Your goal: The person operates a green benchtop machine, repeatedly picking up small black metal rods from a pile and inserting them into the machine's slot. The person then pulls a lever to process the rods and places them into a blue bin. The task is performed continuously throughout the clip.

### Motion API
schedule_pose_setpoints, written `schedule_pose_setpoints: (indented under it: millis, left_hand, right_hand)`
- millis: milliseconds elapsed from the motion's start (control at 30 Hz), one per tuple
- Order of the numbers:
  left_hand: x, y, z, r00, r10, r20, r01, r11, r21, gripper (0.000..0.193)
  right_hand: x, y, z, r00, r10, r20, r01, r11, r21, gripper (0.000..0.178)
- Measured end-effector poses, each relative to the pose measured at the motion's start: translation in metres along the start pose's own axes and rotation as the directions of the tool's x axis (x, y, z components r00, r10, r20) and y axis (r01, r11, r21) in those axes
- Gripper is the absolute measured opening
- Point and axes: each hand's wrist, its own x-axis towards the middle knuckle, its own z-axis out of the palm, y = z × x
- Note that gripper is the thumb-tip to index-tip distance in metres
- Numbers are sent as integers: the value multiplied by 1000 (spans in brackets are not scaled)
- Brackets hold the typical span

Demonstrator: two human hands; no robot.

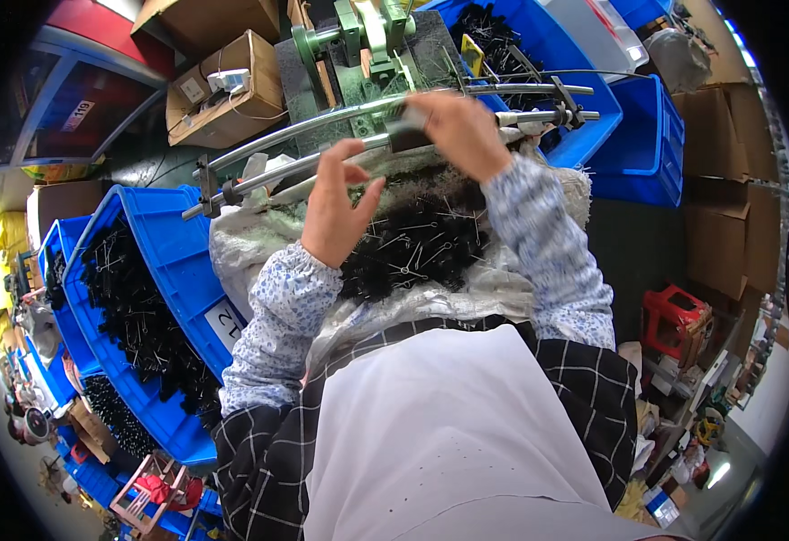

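The right hand (460, 131) pinches a small dark rectangular block (405, 137) against two curved metal rails (322, 122); the left hand (336, 207) hovers just beside, fingers spread, holding nothing

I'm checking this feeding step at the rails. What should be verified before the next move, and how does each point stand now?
1. Right hand grips a dark part at the curved metal rails: ok.
2. Left hand free, fingers spread over the pile of black parts: ok.
3. Part seated properly on the rails: cannot tell.
4. Blue bin on the left holds parts: ok.
5. Green machine running: cannot tell.
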Motion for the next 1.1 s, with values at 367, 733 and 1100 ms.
schedule_pose_setpoints:
  millis: [367, 733, 1100]
  left_hand:
    - [-10, -37, 48, 747, -7, 665, -264, 915, 306, 41]
    - [-13, -3, 26, 856, 253, 450, -362, 916, 175, 45]
    - [-25, 11, -32, 939, 260, 223, -254, 966, -55, 30]
  right_hand:
    - [68, 71, 37, 973, -15, -230, -92, 889, -449, 20]
    - [80, 94, 43, 984, -65, -164, -18, 890, -456, 22]
    - [61, 82, 40, 971, 75, -226, -165, 899, -407, 34]
